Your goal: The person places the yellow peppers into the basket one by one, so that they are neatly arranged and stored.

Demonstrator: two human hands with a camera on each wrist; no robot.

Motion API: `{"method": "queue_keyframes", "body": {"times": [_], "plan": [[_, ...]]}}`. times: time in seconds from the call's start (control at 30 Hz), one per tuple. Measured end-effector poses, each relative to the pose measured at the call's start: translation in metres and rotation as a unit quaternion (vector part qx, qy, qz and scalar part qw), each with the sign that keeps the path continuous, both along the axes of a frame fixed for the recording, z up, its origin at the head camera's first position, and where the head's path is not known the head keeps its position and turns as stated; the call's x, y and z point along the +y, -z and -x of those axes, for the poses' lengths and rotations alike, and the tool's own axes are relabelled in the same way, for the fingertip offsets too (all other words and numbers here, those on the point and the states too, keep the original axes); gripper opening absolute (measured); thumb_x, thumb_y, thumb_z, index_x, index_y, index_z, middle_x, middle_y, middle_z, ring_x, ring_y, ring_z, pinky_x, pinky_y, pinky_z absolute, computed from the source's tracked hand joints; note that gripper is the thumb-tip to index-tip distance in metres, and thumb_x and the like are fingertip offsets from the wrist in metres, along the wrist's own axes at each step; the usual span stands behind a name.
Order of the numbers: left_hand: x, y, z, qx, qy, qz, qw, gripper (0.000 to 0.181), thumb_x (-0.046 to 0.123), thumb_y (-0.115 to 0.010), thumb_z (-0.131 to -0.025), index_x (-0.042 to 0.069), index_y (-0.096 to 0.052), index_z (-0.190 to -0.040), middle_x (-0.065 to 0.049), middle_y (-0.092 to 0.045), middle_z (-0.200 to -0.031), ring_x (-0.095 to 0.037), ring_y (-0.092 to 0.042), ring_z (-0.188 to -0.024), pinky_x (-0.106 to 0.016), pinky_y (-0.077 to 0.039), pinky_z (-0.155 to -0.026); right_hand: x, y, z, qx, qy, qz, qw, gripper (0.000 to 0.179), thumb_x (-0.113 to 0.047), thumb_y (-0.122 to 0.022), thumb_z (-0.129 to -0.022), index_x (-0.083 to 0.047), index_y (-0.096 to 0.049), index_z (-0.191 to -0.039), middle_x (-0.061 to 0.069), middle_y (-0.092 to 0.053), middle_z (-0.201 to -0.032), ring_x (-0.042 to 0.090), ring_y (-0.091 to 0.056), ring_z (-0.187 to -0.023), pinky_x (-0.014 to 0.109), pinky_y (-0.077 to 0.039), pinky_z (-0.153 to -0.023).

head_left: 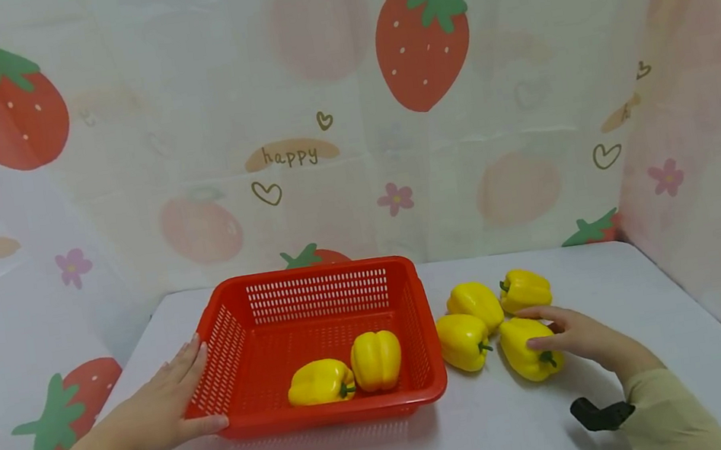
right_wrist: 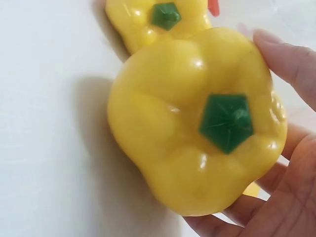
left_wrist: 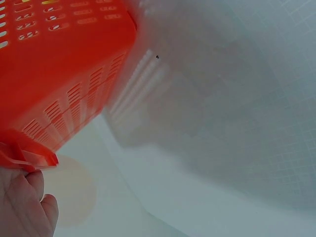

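Yellow pepper (head_left: 523, 350) in right hand (head_left: 580, 334)

Basket (head_left: 332, 413) is smooth moulded plastic with a bit of shine on the rim. Yellow peppers inside it (head_left: 376, 361) and right of it (head_left: 463, 341) have super glossy, plasticky skins, smooth but lumpy. Worktop (head_left: 501, 436) under the basket is pale and mostly matt. Printed sheet (head_left: 345, 212) behind the basket is creased and dull, maybe cloth or plastic film, hard to tell from here.
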State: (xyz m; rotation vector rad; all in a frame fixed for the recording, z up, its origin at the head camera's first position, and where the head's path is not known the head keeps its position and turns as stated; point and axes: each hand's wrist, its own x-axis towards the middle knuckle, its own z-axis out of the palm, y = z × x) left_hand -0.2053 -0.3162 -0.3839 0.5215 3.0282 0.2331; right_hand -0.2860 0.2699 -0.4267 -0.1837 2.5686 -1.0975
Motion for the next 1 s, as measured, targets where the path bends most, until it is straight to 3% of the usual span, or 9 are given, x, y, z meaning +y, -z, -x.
{"method": "queue_keyframes", "body": {"times": [0.4, 0.7, 0.87, 1.0], "plan": [[0.000, -0.001, 0.000, -0.003, -0.004, -0.001, 1.0000, 0.112, 0.073, -0.054, -0.070, 0.000, -0.015, -0.145, -0.020, -0.013, -0.150, -0.040, -0.017, -0.134, -0.058, -0.023, -0.104, 0.005, 0.005, -0.003, 0.009, 0.006, 0.006, 0.9999, 0.068, -0.047, -0.067, -0.078, -0.016, -0.043, -0.133, 0.018, -0.034, -0.141, 0.038, -0.040, -0.117, 0.062, -0.035, -0.092], [-0.001, 0.002, 0.000, -0.006, -0.009, 0.000, 0.9999, 0.113, 0.075, -0.052, -0.069, 0.001, -0.014, -0.145, -0.019, -0.012, -0.150, -0.039, -0.017, -0.134, -0.057, -0.024, -0.104, 0.012, 0.003, -0.007, -0.012, -0.017, 0.053, 0.9984, 0.066, -0.036, -0.068, -0.079, -0.015, -0.040, -0.135, 0.016, -0.034, -0.141, 0.032, -0.043, -0.114, 0.053, -0.042, -0.090], [0.000, 0.001, 0.000, -0.003, -0.005, 0.002, 1.0000, 0.113, 0.075, -0.052, -0.069, 0.001, -0.014, -0.145, -0.020, -0.013, -0.150, -0.040, -0.017, -0.134, -0.058, -0.023, -0.104, 0.016, 0.006, -0.008, -0.035, -0.038, 0.091, 0.9945, 0.065, -0.030, -0.068, -0.080, -0.013, -0.039, -0.135, 0.015, -0.034, -0.140, 0.030, -0.042, -0.111, 0.041, -0.046, -0.087], [0.000, -0.001, -0.001, -0.001, -0.006, 0.004, 1.0000, 0.113, 0.076, -0.051, -0.069, 0.000, -0.014, -0.145, -0.020, -0.013, -0.150, -0.040, -0.017, -0.134, -0.057, -0.023, -0.104, 0.015, 0.005, -0.007, -0.041, -0.042, 0.087, 0.9945, 0.067, -0.030, -0.068, -0.080, -0.013, -0.037, -0.137, 0.016, -0.034, -0.139, 0.030, -0.043, -0.110, 0.038, -0.047, -0.084]]}}
